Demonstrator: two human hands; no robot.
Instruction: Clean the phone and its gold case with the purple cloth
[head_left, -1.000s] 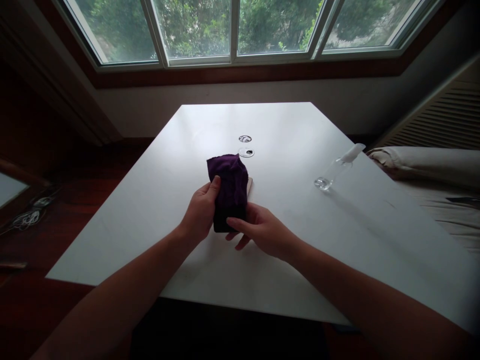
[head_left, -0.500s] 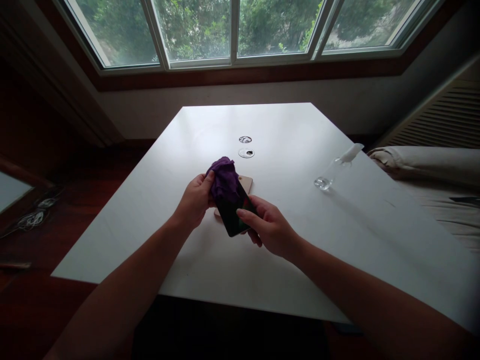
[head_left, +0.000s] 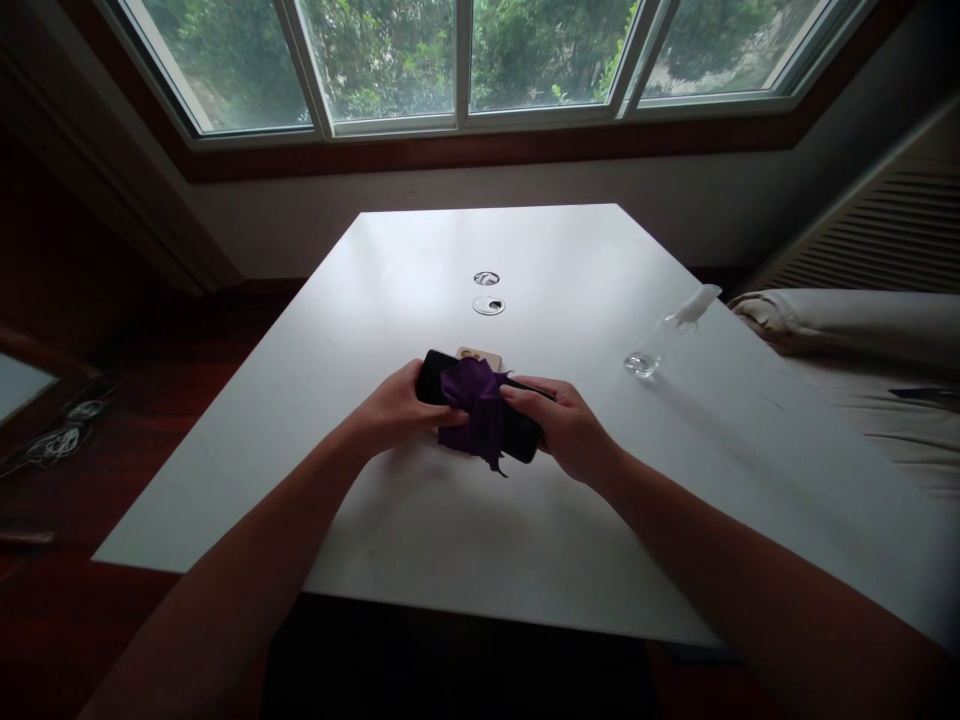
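A black smartphone is held above the table between my two hands, tilted down to the right. A crumpled purple cloth drapes over its middle. My left hand is closed on the phone's left end, its thumb lying against the cloth. At the right end, my right hand is closed around the phone, with its thumb at the cloth's edge. Behind and below them, a pinkish-gold phone with camera lenses at its top lies on the white table, mostly hidden.
A clear spray bottle with a white top stands at the right of the table. Two round openings sit in the tabletop behind my hands. Beige bedding is at the far right, and cables lie on the floor at left.
The black phone has turned from steeply upright to a flatter, sideways tilt. My left hand has moved to its left end, and the cloth has slid down to its middle.
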